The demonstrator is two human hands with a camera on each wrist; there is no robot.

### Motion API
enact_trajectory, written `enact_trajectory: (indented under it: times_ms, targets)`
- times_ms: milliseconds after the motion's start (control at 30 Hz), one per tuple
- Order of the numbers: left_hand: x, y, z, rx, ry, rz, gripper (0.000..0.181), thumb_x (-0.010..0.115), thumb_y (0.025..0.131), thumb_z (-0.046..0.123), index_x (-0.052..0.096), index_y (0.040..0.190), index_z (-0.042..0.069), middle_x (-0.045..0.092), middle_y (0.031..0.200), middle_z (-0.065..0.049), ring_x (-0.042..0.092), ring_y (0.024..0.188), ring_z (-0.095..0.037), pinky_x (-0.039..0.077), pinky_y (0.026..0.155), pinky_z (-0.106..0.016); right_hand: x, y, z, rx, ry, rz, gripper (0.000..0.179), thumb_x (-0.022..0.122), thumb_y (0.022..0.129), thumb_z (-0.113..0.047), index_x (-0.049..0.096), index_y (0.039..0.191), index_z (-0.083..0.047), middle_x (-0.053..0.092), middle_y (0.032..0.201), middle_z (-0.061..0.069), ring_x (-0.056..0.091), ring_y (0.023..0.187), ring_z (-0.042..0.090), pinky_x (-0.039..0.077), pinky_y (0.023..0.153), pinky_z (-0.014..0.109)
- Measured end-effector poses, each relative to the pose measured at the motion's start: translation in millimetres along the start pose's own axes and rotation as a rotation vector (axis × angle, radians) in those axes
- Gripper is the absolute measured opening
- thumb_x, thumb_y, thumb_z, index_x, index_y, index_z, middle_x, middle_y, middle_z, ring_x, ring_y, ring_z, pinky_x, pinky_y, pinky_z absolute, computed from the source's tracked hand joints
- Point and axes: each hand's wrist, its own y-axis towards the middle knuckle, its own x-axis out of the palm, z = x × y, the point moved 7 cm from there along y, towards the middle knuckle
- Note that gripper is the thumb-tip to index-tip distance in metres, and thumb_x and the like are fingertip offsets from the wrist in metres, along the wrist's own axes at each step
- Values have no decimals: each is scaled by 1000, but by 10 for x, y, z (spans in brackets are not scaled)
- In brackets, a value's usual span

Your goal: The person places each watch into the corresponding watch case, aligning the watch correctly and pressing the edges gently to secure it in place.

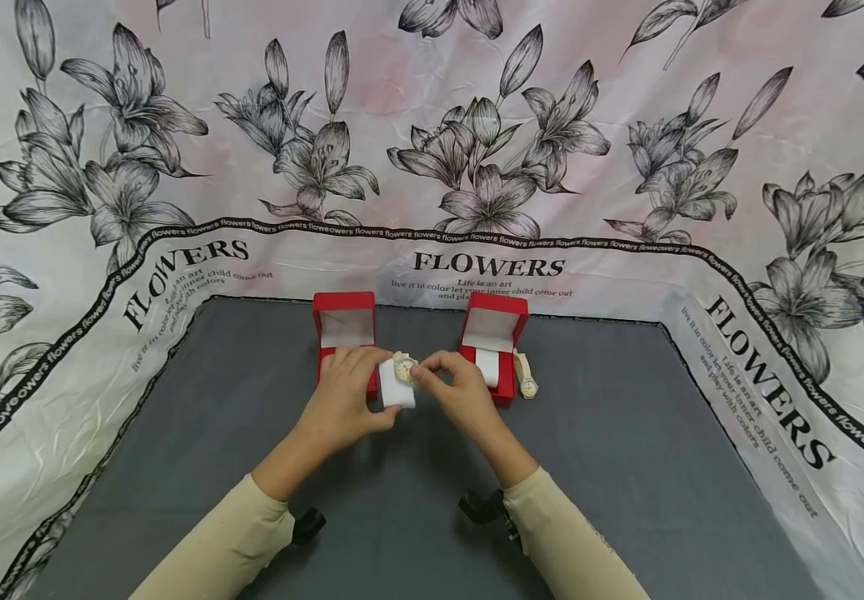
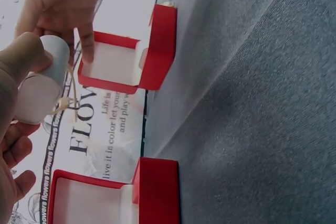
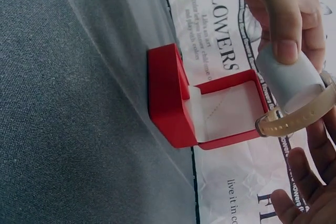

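In the head view my left hand (image 1: 337, 400) grips a small white watch cushion (image 1: 397, 393) between thumb and fingers, raised in front of the left red box. My right hand (image 1: 469, 400) pinches a wristwatch (image 1: 404, 367) with thumb and forefinger at the cushion's upper end. The watch has a round dial and a cream strap (image 3: 302, 121). Seen from the right wrist, the strap arches past the end of the cushion (image 3: 289, 74), with the left thumb pressing on the cushion's side. The right hand's other fingers (image 3: 307, 174) spread below it.
Two red watch boxes stand with raised lids at the table's back: the left box (image 1: 317, 317) behind my left hand, and the right box (image 1: 506, 393) with a white cushion (image 1: 487, 367) inside. Another cream-strapped watch (image 1: 526, 379) lies beside the right box. Flowered cloth (image 1: 491, 292) hangs behind.
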Motion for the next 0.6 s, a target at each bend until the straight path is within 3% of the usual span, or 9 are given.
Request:
enact_trajectory:
  times_ms: [133, 367, 600]
  targets:
    - [-29, 17, -53, -31, -15, 31, 68, 89, 70, 31, 60, 128, 8, 65, 124, -9, 51, 115, -30, 38, 95, -49, 19, -19, -40, -39, -56, -13, 11, 79, 92, -23, 73, 97, -15, 68, 104, 2, 60, 103, 20, 47, 98, 52]
    - [-91, 53, -119, -75, -30, 76, 68, 89, 69, 31, 59, 125, 7, 65, 119, -9, 52, 112, -29, 39, 90, -48, 32, -8, -159, -125, -182, -18, 21, 84, 87, -20, 71, 103, -17, 68, 103, -4, 58, 103, 14, 49, 94, 44]
    - [-90, 58, -151, -106, -30, 74, 70, 89, 68, 32, 59, 126, 6, 65, 118, -10, 52, 113, -29, 39, 90, -48, 38, -6, -141, -131, -251, -35, 26, 87, 83, -19, 72, 105, -17, 70, 104, -7, 58, 105, 13, 51, 94, 42]
